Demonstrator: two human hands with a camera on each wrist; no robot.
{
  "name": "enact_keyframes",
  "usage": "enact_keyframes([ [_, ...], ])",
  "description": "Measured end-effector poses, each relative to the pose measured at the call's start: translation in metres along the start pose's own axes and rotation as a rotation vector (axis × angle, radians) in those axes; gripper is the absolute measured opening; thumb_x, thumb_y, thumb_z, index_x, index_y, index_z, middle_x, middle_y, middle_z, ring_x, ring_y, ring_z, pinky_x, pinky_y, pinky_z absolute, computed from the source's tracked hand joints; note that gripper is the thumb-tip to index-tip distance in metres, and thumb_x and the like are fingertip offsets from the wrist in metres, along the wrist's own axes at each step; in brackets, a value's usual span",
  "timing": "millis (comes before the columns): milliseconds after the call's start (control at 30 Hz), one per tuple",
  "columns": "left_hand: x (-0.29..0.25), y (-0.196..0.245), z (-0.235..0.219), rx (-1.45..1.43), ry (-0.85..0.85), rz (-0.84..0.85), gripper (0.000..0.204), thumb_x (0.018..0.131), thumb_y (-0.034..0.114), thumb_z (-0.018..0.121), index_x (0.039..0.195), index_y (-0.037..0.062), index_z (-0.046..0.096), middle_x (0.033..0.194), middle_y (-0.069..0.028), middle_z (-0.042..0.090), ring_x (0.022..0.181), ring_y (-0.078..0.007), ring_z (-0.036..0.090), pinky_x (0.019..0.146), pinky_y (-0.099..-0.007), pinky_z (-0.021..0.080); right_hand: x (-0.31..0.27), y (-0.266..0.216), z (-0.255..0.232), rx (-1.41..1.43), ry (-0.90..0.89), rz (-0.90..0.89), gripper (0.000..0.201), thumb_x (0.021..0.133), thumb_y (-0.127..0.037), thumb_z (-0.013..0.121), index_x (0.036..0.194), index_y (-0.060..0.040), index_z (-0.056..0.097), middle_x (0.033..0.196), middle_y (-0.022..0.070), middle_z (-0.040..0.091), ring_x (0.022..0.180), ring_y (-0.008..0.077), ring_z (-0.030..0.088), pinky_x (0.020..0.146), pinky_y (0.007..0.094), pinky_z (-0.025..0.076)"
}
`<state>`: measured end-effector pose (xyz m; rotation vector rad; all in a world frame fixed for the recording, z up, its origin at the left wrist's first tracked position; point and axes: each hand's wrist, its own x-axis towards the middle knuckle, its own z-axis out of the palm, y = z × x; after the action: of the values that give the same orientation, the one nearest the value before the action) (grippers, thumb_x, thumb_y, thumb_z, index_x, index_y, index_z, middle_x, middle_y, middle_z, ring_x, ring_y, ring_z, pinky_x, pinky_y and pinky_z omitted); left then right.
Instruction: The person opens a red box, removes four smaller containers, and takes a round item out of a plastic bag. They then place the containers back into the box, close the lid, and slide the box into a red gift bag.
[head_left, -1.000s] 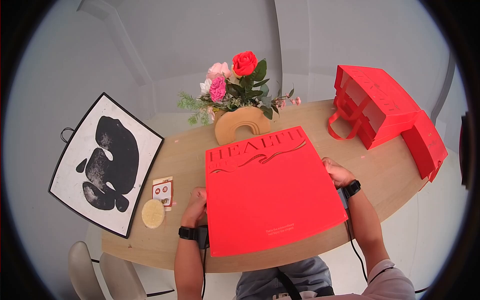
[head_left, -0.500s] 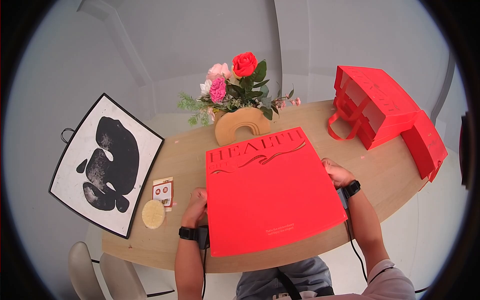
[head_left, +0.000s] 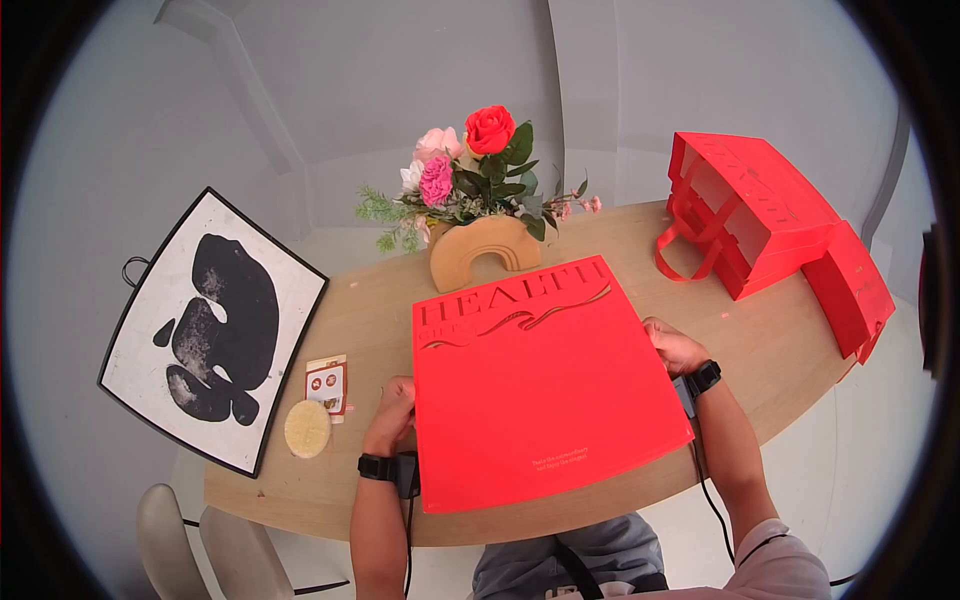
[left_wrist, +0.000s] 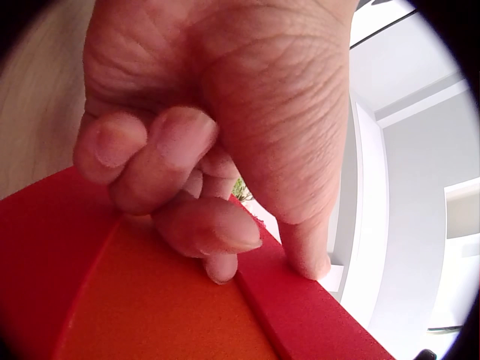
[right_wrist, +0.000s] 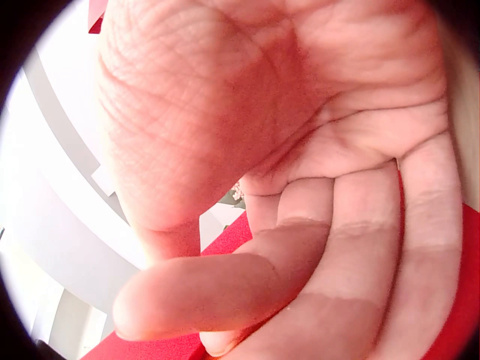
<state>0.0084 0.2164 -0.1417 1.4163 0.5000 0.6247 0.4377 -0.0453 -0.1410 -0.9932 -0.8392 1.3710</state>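
A large red gift box [head_left: 550, 400] with "HEALTH" lettering on its lid is in front of the person in the head view. At its left side, my left hand [head_left: 396, 402] pinches the lid edge. In the left wrist view the thumb [left_wrist: 304, 251] lies along the lid's red rim [left_wrist: 300, 307], with curled fingers [left_wrist: 214, 229] below it, over an orange band [left_wrist: 165, 292] between two red parts. My right hand [head_left: 678, 347] grips the opposite side. Its fingers [right_wrist: 337, 247] curl beneath the lid edge in the right wrist view, and the contact is partly hidden.
Behind the box stands a wooden arch vase [head_left: 455, 250] with flowers [head_left: 490, 130]. A red handled bag [head_left: 760, 200] lies at the right. On the left are a framed black-and-white picture [head_left: 150, 360], a printed card [head_left: 328, 378] and a round pale disc [head_left: 307, 429]. Chairs [head_left: 240, 550] stand below.
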Motion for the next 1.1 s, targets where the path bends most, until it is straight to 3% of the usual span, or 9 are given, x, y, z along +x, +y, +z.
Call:
enact_keyframes([
  [500,0.001,0.001,-0.002,0.040,-0.027,-0.024,0.072,0.083,0.078,0.063,0.072,0.0073,0.064,0.060,0.0046,0.056,0.046,-0.0023,0.043,0.042,-0.0202,0.026,-0.004,-0.012,0.011,0.029,-0.029,0.048,0.041,0.099,-0.042,0.066,0.082,-0.0044,0.069,0.062,0.0029,0.065,0.043,0.0075,0.053,0.041,0.0199,0.038],
  [1100,-0.001,0.008,0.000,-0.066,-0.048,-0.036,0.065,0.085,0.070,0.069,0.078,0.0056,0.066,0.063,0.0027,0.058,0.046,-0.0033,0.046,0.042,-0.0195,0.031,-0.004,-0.014,0.012,0.031,-0.064,0.046,0.045,0.098,-0.046,0.067,0.084,-0.0028,0.070,0.064,0.0030,0.065,0.044,0.0074,0.052,0.041,0.0203,0.037],
])
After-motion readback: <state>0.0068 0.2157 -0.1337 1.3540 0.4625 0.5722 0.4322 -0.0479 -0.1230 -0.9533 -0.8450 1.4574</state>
